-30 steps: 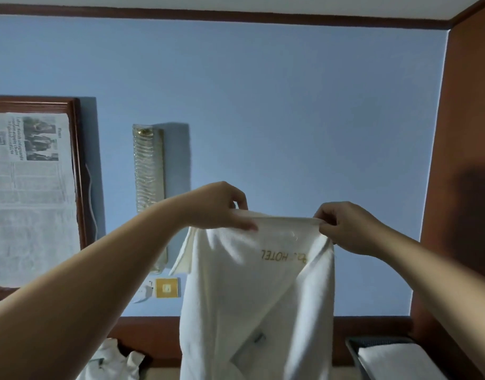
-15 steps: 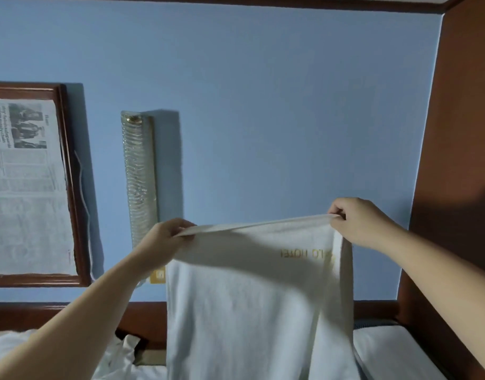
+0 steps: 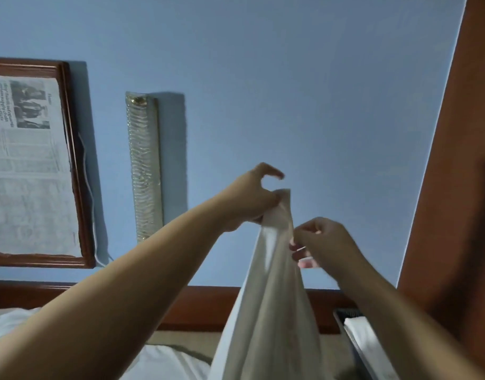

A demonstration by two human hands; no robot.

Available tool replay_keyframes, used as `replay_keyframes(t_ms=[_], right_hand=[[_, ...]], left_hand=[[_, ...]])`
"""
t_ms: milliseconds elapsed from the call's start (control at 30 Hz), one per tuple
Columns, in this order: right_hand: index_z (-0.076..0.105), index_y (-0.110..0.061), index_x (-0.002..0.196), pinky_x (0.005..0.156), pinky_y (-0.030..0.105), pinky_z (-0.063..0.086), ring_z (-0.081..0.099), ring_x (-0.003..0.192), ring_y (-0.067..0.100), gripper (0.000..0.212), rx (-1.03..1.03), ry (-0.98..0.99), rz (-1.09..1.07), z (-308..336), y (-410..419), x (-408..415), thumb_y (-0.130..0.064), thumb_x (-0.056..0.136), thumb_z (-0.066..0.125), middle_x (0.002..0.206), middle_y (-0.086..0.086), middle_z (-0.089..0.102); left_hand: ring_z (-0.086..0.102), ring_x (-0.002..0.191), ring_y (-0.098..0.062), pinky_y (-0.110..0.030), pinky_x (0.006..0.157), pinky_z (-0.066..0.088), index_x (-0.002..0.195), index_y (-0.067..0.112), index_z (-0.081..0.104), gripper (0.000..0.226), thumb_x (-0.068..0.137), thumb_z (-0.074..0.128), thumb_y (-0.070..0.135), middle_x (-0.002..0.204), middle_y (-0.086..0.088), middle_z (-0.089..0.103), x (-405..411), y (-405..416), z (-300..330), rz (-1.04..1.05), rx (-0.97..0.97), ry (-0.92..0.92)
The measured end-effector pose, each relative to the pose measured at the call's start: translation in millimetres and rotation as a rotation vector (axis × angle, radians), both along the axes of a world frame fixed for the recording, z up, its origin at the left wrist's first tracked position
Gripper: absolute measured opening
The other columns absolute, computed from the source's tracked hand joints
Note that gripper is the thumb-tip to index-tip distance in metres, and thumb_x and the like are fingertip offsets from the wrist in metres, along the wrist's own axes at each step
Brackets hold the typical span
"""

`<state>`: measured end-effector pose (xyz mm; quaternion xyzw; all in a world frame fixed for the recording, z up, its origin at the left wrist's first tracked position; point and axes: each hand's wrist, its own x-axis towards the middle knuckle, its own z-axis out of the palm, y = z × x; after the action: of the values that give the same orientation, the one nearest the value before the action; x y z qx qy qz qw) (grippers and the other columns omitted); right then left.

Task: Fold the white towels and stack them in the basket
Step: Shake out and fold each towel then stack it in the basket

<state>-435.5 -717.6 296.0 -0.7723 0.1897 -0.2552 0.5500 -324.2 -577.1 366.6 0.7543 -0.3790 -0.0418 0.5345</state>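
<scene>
A white towel [image 3: 274, 305] hangs in the air in front of me, its top gathered to a narrow point. My left hand [image 3: 252, 197] pinches that top between thumb and lower fingers, with the index finger lifted free. Just below and to the right, my right hand [image 3: 322, 241] has its fingers curled against the towel's right edge; whether they grip the cloth is unclear. At the lower right lies the dark basket [image 3: 345, 315], holding a folded white towel [image 3: 369, 346].
More white towels [image 3: 159, 363] lie loose on the bed at the lower left. A wooden headboard [image 3: 205, 308] runs along the blue wall. On the wall hang a framed newspaper [image 3: 30, 163] and a glass lamp [image 3: 144, 165]. A brown wooden panel [image 3: 461, 187] stands on the right.
The towel was stretched wide between both hands. The two hands have come together, the top edge is now bunched in my left hand, and my right hand has dropped just below it.
</scene>
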Motion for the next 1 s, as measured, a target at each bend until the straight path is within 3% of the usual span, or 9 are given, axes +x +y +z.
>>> replay_keyframes(t_ms=[100, 267, 367, 500, 567, 667, 733, 933, 1000], right_hand=[[0.057, -0.027, 0.11, 0.075, 0.041, 0.063, 0.074, 0.081, 0.015, 0.044, -0.138, 0.064, -0.04, -23, 20, -3, -0.047, 0.078, 0.079, 0.092, -0.003, 0.074], [0.051, -0.022, 0.102, 0.051, 0.012, 0.04, 0.064, 0.069, 0.005, 0.041, -0.249, -0.066, -0.24, -48, 25, 8, -0.053, 0.089, 0.075, 0.086, -0.007, 0.066], [0.055, -0.022, 0.09, 0.051, 0.013, 0.038, 0.06, 0.064, 0.008, 0.022, -0.349, -0.125, -0.263, -50, 11, 12, -0.038, 0.1, 0.066, 0.075, -0.01, 0.061], [0.052, -0.019, 0.069, 0.05, 0.016, 0.033, 0.045, 0.051, 0.008, 0.039, -0.378, -0.092, -0.084, -45, -17, -2, -0.037, 0.099, 0.068, 0.053, -0.012, 0.047], [0.059, -0.019, 0.072, 0.055, 0.017, 0.036, 0.048, 0.054, 0.005, 0.035, -0.327, -0.032, 0.015, -39, -29, -12, -0.041, 0.098, 0.068, 0.057, -0.012, 0.051], [0.075, -0.024, 0.091, 0.072, 0.023, 0.049, 0.066, 0.073, 0.005, 0.019, -0.242, 0.018, 0.14, -30, -38, -23, -0.041, 0.097, 0.069, 0.08, -0.009, 0.072], [0.078, -0.025, 0.097, 0.079, 0.029, 0.052, 0.071, 0.084, 0.012, 0.018, -0.277, 0.04, 0.174, -25, -42, -23, -0.042, 0.097, 0.07, 0.089, -0.008, 0.075], [0.076, -0.012, 0.096, 0.085, 0.039, 0.06, 0.073, 0.091, 0.029, 0.027, -0.294, 0.128, 0.269, -18, -46, -20, -0.039, 0.096, 0.073, 0.094, 0.014, 0.073], [0.072, -0.004, 0.093, 0.079, 0.045, 0.059, 0.067, 0.083, 0.036, 0.033, -0.263, 0.113, 0.264, -24, -47, -19, -0.038, 0.093, 0.074, 0.089, 0.019, 0.069]], left_hand=[[0.077, 0.085, -0.022, -0.036, 0.079, 0.066, 0.099, 0.019, 0.079, 0.031, 0.097, 0.053, 0.003, 0.093, -0.006, 0.073, -10, -14, 9, -0.065, 0.166, -0.048], [0.079, 0.08, -0.022, -0.034, 0.081, 0.065, 0.11, 0.013, 0.075, 0.016, 0.103, 0.062, 0.02, 0.096, -0.006, 0.077, -19, -36, 27, -0.126, 0.359, -0.134], [0.079, 0.075, -0.02, -0.033, 0.076, 0.066, 0.111, 0.016, 0.072, 0.015, 0.103, 0.061, 0.024, 0.089, -0.005, 0.079, -18, -43, 34, -0.134, 0.454, -0.263], [0.078, 0.077, -0.013, -0.033, 0.076, 0.064, 0.105, 0.022, 0.073, 0.014, 0.101, 0.064, 0.031, 0.086, 0.002, 0.08, -8, -36, 28, -0.157, 0.51, -0.376], [0.075, 0.086, -0.013, -0.038, 0.083, 0.063, 0.109, 0.031, 0.073, 0.014, 0.096, 0.068, 0.029, 0.093, 0.007, 0.078, -2, -31, 23, -0.188, 0.526, -0.408], [0.056, 0.117, -0.011, -0.035, 0.1, 0.048, 0.129, 0.059, 0.056, 0.062, 0.085, 0.075, 0.019, 0.125, 0.012, 0.057, 4, -24, 13, -0.294, 0.608, -0.536], [0.038, 0.13, -0.01, -0.034, 0.107, 0.037, 0.134, 0.067, 0.046, 0.07, 0.087, 0.078, 0.027, 0.138, 0.015, 0.043, 1, -23, 6, -0.358, 0.667, -0.714], [0.04, 0.122, -0.004, -0.027, 0.101, 0.04, 0.102, 0.05, 0.073, 0.008, 0.094, 0.072, 0.048, 0.13, 0.02, 0.053, 8, -32, 5, -0.357, 0.563, -1.014], [0.044, 0.116, -0.004, -0.03, 0.101, 0.044, 0.099, 0.043, 0.075, 0.008, 0.097, 0.069, 0.048, 0.121, 0.02, 0.058, 13, -31, 5, -0.337, 0.567, -1.044]])
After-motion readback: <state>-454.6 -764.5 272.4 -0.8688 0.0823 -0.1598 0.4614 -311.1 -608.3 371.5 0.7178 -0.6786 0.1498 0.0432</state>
